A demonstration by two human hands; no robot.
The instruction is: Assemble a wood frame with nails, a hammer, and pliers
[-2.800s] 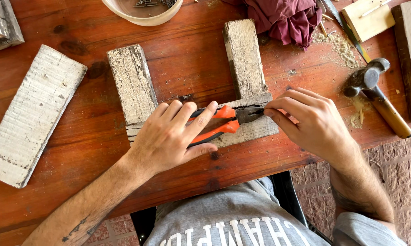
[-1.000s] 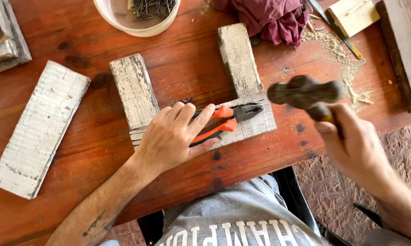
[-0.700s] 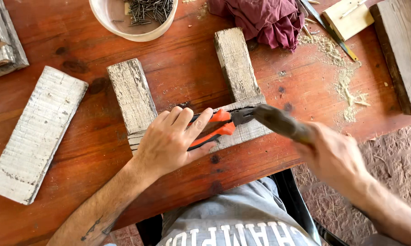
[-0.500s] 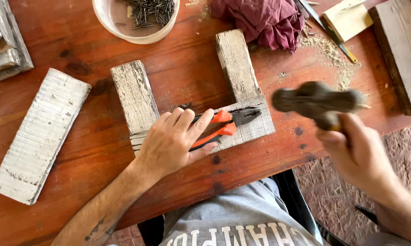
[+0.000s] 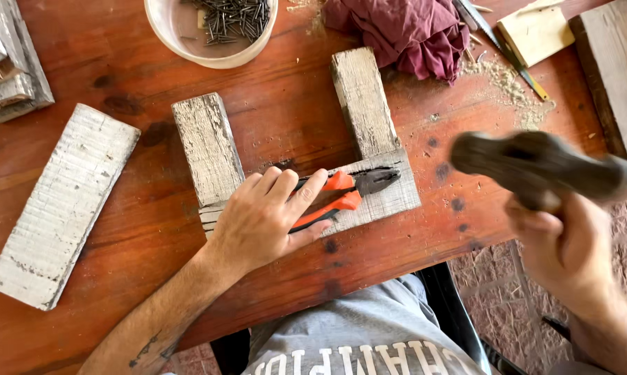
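Reddish-brown wooden table (image 5: 105, 62), varnish worn, dark round stains and knots across the top, a few near the front edge. Scatter of pale sawdust (image 5: 508, 83) at the upper right of the tabletop. Floor (image 5: 494, 278) under the front edge is pinkish-red paving with a patterned, cobbled texture, seen lower right and a strip lower left. Black chair seat (image 5: 452, 312) shows beneath the table edge. Even, bright daylight, soft shadows, no hard glare. No walls or windows in view.
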